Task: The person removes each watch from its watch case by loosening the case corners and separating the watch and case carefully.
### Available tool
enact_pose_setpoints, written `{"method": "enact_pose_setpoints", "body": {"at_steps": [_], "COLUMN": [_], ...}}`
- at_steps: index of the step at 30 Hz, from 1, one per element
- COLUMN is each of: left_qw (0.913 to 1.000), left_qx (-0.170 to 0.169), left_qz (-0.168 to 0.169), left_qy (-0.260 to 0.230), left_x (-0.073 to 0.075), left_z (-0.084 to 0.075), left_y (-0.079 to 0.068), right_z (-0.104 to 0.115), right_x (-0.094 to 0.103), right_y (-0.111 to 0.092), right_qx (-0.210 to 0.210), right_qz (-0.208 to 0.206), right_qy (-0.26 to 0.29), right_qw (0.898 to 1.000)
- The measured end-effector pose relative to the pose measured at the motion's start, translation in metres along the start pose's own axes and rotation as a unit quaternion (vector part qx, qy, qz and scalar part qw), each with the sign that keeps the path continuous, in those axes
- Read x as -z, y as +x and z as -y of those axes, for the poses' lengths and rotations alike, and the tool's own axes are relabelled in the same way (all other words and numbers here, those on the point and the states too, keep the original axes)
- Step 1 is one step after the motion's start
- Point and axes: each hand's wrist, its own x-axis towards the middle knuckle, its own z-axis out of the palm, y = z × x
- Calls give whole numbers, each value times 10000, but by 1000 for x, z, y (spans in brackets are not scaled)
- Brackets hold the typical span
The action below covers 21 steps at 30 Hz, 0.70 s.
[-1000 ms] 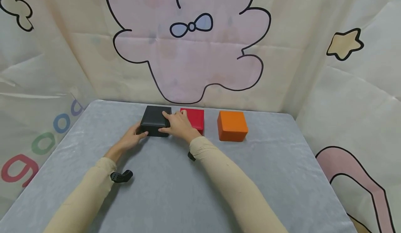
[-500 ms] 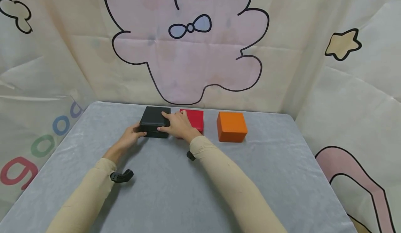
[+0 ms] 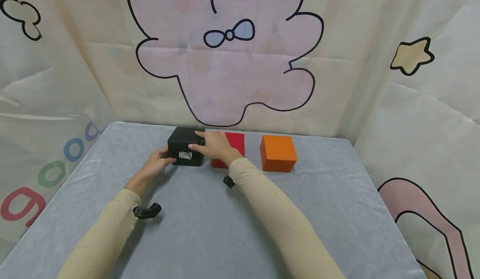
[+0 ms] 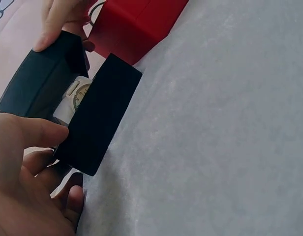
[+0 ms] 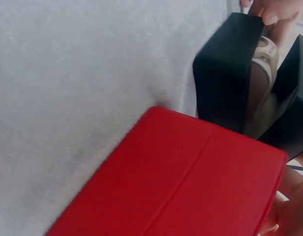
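Note:
A black watch box (image 3: 184,135) stands at the back of the table, left of centre, its lid partly raised. Through the gap shows a watch (image 4: 69,103) with a white strap and a pale dial. My left hand (image 3: 154,165) grips the base from the left, thumb on its front. At the box's right side, my right hand (image 3: 215,146) pinches the lid (image 4: 36,73) by its edge. Part of the red box (image 3: 236,140) beside it is hidden behind my right hand.
An orange box (image 3: 278,152) stands further right, apart from the red one. Grey cloth covers the table (image 3: 195,229). Behind it hangs a printed curtain (image 3: 337,83).
The black box was closed a second ago, and a thin gap opened below its lid. Now the lid is tilted further back in my right hand and the watch shows. My left hand stays put.

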Motion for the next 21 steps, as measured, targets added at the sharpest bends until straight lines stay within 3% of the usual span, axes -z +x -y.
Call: {"method": "enact_pose_setpoints", "body": {"at_steps": [12,21], "left_qw": [9998,9997], "left_qx": [106,166], "left_qz": [175,187], "left_qy": [-49,-87], "left_x": [-2,-2], "left_z": [-1,0], "left_y": [-4,-3], "right_z": [0,0], "right_x": [4,14], "right_y": [6,10], "right_qx": [-321,-631], "right_qz": [21,228], "right_qy": [620,1559], "right_qw": [9976,9855]}}
